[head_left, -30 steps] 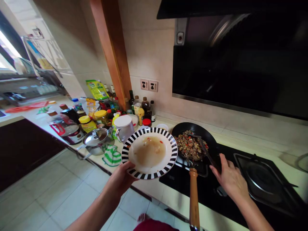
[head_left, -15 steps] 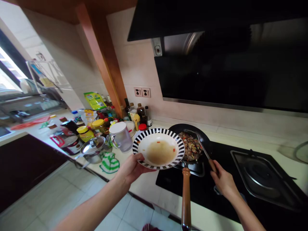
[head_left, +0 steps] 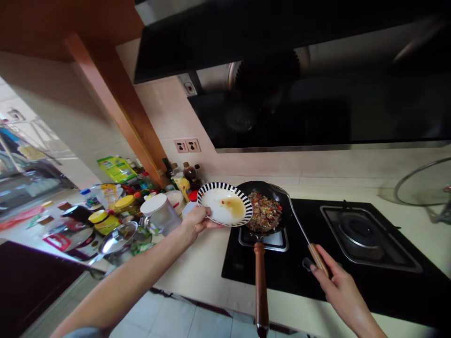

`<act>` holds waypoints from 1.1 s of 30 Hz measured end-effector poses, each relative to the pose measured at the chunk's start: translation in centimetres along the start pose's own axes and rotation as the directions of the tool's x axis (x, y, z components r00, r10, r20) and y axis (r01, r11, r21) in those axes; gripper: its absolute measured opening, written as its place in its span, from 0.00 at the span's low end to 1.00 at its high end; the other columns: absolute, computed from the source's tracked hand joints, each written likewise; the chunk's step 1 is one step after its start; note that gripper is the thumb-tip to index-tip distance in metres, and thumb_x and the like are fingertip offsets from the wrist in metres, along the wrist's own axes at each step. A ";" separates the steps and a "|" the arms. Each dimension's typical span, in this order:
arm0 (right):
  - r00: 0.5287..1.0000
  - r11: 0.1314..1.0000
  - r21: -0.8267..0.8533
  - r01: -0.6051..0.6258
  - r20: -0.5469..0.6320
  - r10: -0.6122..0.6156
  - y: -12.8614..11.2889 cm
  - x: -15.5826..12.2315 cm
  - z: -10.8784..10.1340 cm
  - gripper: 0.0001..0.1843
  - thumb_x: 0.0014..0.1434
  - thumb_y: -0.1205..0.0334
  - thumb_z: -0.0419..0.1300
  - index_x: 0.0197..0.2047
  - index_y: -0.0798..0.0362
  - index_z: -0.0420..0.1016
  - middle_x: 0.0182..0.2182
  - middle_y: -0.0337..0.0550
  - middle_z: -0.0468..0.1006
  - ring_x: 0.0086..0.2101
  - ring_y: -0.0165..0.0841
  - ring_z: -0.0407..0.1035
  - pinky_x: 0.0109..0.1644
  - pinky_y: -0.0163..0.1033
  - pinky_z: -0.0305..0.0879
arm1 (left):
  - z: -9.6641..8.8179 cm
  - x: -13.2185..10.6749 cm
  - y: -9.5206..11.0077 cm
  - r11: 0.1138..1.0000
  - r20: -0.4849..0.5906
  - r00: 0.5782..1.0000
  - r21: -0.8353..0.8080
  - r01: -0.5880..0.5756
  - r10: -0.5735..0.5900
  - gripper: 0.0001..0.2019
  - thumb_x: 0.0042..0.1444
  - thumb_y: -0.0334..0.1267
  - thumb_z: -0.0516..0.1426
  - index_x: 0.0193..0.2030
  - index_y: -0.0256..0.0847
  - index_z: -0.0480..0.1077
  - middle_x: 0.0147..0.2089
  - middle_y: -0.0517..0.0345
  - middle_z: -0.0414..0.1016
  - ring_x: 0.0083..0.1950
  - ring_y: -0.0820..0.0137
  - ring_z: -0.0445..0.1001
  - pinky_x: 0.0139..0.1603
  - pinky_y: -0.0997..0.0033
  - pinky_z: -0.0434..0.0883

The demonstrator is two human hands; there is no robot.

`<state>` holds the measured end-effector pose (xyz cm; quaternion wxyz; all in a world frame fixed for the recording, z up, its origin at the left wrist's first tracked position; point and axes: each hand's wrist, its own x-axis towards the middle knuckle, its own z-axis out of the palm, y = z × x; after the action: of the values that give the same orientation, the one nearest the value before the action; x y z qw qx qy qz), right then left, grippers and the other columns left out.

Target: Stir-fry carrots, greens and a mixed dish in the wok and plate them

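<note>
My left hand [head_left: 199, 220] grips the near left rim of a white plate [head_left: 215, 199] with a black-and-white striped edge. The plate tilts toward the wok, and a small pool of brownish liquid with red bits gathers on its right side. Beside and partly under that rim sits a black wok [head_left: 288, 206] holding chopped meat mixed with red pieces [head_left: 264, 213]. Its wooden handle [head_left: 260, 281] points toward me. My right hand [head_left: 336, 281] is closed around the wooden grip of a metal-shafted spatula [head_left: 299, 218], whose far end rests at the wok's back right rim.
A second burner [head_left: 366, 230] lies right of the wok, with a glass lid [head_left: 423, 183] behind it. Left on the counter stand a frosted pitcher [head_left: 160, 213], a lidded steel pot [head_left: 118, 239], jars and bottles. The range hood [head_left: 282, 108] hangs over the stove.
The plate has moved toward the wok and tipped to the right; its pool of liquid is smaller. The spatula has shifted to the wok's right rim. The view has turned right.
</note>
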<state>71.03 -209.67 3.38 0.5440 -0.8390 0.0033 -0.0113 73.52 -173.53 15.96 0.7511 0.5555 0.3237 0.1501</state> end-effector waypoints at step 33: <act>0.999 0.997 0.061 -0.052 -0.007 0.053 2.1 -3.7 0.4 0.42 0.53 0.41 0.53 0.65 0.58 0.57 0.13 0.33 0.66 0.13 0.30 0.55 0.16 0.35 0.53 | 5.1 2.7 1.2 0.877 0.068 0.888 0.141 -0.459 0.454 0.38 0.37 0.16 0.52 0.58 0.47 0.63 0.50 0.53 0.72 0.51 0.58 0.72 0.52 0.55 0.72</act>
<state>67.33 -210.08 1.20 0.5692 -0.8218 0.0274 -0.0009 79.05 -175.33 17.08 0.6547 0.6745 0.1819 0.2887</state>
